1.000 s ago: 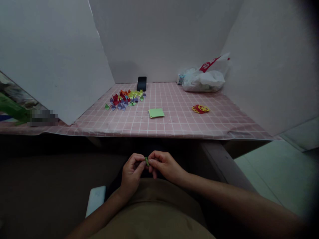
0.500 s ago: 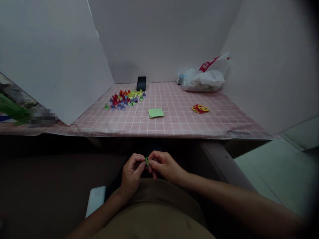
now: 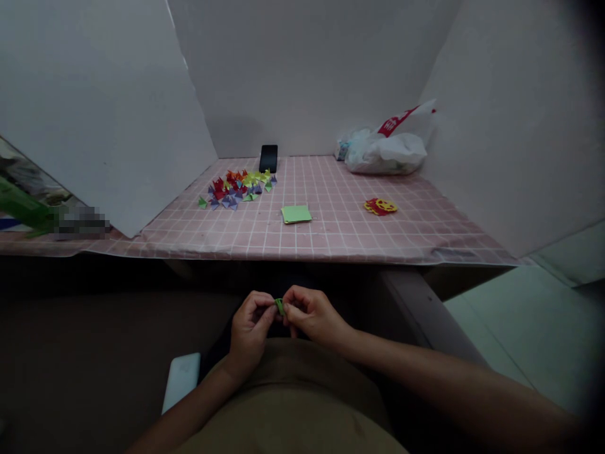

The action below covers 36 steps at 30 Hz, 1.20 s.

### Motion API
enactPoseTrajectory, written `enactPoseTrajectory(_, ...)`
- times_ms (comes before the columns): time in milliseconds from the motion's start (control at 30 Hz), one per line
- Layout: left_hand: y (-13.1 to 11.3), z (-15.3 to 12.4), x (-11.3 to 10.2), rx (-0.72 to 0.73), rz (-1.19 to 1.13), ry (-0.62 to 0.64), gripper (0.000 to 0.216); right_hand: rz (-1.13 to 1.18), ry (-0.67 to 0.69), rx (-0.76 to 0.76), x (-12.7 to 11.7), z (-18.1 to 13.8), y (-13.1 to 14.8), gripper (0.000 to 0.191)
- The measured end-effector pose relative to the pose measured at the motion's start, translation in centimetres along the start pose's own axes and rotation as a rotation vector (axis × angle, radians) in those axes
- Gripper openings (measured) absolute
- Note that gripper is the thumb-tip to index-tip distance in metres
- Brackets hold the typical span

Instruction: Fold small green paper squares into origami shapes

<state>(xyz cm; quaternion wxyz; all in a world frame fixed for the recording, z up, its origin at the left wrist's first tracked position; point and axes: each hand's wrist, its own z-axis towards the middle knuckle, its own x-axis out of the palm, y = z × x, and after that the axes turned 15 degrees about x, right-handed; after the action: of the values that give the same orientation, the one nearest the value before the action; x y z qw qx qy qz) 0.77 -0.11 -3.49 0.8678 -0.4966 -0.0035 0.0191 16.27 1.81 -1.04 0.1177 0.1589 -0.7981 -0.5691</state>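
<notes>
A small folded piece of green paper [image 3: 280, 307] is pinched between my two hands, low in front of my body and below the table edge. My left hand [image 3: 251, 325] grips its left side with thumb and fingertips. From the right, my right hand [image 3: 314, 315] holds the other side, fingers curled and partly hiding the paper. On the table ahead lies a stack of square paper sheets [image 3: 296, 214], light green on top. Left of it spreads a group of small folded paper cranes [image 3: 236, 189] in red, orange, yellow, purple and green.
A dark phone [image 3: 268, 158] leans at the back wall. Red and yellow cut-out pieces [image 3: 380, 206] lie right on the checked pink tablecloth [image 3: 331, 243]. A white plastic bag [image 3: 387, 151] stands behind them. Pale panels enclose three sides. A white flat device [image 3: 182, 381] lies beside my left forearm.
The green paper has turned slightly between my fingertips, showing a little more of its lighter face. My right fingers have shifted a little; my left hand stays almost still.
</notes>
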Motion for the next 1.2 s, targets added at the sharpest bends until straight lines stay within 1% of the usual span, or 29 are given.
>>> enactPoseTrajectory(133, 0.0, 0.0, 0.0, 0.027, 0.017, -0.061, 0.003, 0.038, -0.068, -0.012, 0.1, 0.1, 0.0, 0.007)
enactPoseTrajectory(200, 0.1, 0.0, -0.1, 0.046, 0.045, -0.092, 0.003, 0.104, -0.051, 0.013, 0.2, 0.3, -0.1, 0.009)
enactPoseTrajectory(300, 0.5, -0.1, -0.4, 0.054, 0.089, -0.098, 0.001, 0.172, 0.017, 0.057, 0.3, 0.4, -0.3, 0.014)
enactPoseTrajectory(400, 0.8, -0.2, -0.7, 0.095, 0.196, -0.061, 0.002, 0.142, 0.041, 0.037, 0.3, 0.3, -0.2, 0.015)
enactPoseTrajectory(533, 0.8, -0.1, -1.0, 0.216, 0.381, 0.019, 0.004, 0.077, 0.011, -0.015, 0.1, 0.0, -0.1, 0.018)
enactPoseTrajectory(633, 0.5, -0.1, -1.1, 0.299, 0.454, 0.083, 0.006, 0.032, -0.043, -0.037, 0.0, 0.1, -0.2, 0.018)
enactPoseTrajectory(700, 0.3, -0.1, -1.0, 0.327, 0.462, 0.110, 0.008, -0.041, -0.090, -0.075, -0.2, 0.2, -0.2, 0.012)
enactPoseTrajectory(767, 0.3, 0.0, -1.0, 0.328, 0.447, 0.119, 0.008, -0.122, -0.123, -0.121, -0.4, 0.3, -0.2, 0.005)
enactPoseTrajectory(967, 0.2, 0.0, -0.8, 0.295, 0.387, 0.127, 0.007, -0.218, -0.133, -0.179, -0.6, 0.4, 0.0, 0.011)
enactPoseTrajectory(1067, 0.3, -0.1, -0.7, 0.244, 0.326, 0.103, 0.007, -0.217, -0.160, -0.164, -0.4, 0.4, -0.1, 0.011)
enactPoseTrajectory(1200, 0.5, -0.2, -0.6, 0.156, 0.225, 0.061, 0.004, -0.146, -0.159, -0.127, -0.1, 0.5, -0.4, 0.010)
